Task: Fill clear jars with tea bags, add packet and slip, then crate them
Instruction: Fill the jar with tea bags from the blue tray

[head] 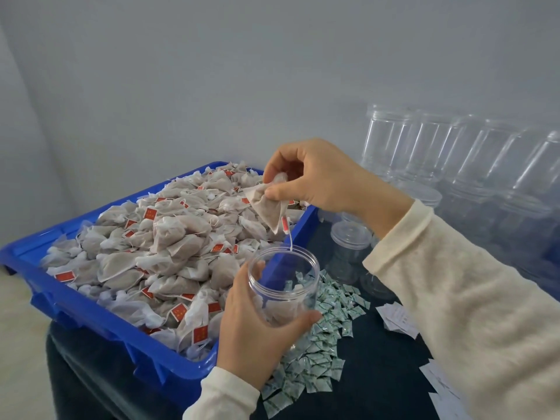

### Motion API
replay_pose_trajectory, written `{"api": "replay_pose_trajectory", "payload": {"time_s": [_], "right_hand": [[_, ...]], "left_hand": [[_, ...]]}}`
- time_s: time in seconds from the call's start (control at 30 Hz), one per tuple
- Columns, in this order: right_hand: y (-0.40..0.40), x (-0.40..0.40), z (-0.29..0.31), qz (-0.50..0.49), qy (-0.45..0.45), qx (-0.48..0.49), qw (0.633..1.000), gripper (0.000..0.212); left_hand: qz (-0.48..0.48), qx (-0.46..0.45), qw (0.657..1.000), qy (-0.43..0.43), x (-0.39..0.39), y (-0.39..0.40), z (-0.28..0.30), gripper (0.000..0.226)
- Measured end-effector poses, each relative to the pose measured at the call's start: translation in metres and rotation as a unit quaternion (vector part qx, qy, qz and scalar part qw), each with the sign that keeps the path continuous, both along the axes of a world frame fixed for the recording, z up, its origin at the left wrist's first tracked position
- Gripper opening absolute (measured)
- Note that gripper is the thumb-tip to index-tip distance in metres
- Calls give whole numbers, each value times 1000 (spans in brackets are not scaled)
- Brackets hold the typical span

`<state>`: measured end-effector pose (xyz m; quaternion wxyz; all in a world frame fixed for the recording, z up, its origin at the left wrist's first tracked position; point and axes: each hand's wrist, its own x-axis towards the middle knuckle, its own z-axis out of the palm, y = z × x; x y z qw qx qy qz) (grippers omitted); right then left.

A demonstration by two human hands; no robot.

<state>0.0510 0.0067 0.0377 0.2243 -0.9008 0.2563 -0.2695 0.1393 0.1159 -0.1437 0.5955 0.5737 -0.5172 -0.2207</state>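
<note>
No legible text recorded. Small red paper tags [150, 213] on the mesh tea bags carried pale marks, too small to read. White-and-green sachets [321, 359] showed green print, unreadable. White paper slips [400, 321] on the dark tabletop [378, 386] bore faint lines of print, blurred beyond reading.

1 blue bin [91, 301], 1 held jar [283, 286], 1 held tea bag [269, 204]; bagged heap, packets, stacked jars: too many to count.
</note>
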Motion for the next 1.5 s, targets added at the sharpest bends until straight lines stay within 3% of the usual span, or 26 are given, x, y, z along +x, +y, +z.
{"api": "replay_pose_trajectory", "payload": {"time_s": [0.13, 0.67, 0.83, 1.2, 1.5], "right_hand": [[15, -10, -4, 22, 20, 0, 1000, 25], [29, -22, -27, 23, 78, -5, 997, 27], [31, -23, -25, 15, 75, 2, 997, 18], [-15, -11, -33, -40, 46, 46, 997, 16], [-76, 29, -82, -100, 103, 118, 983, 10]], "left_hand": [[-3, 4, 1000, 9, 0, 1, 0, 112], [-9, 17, 1000, 22, 0, 0, -2, 117], [-7, 7, 999, 31, -1, 0, -3, 98], [12, -7, 1000, -7, -1, 1, -2, 97], [-7, -21, 999, 36, -1, -2, -5, 98]]}}
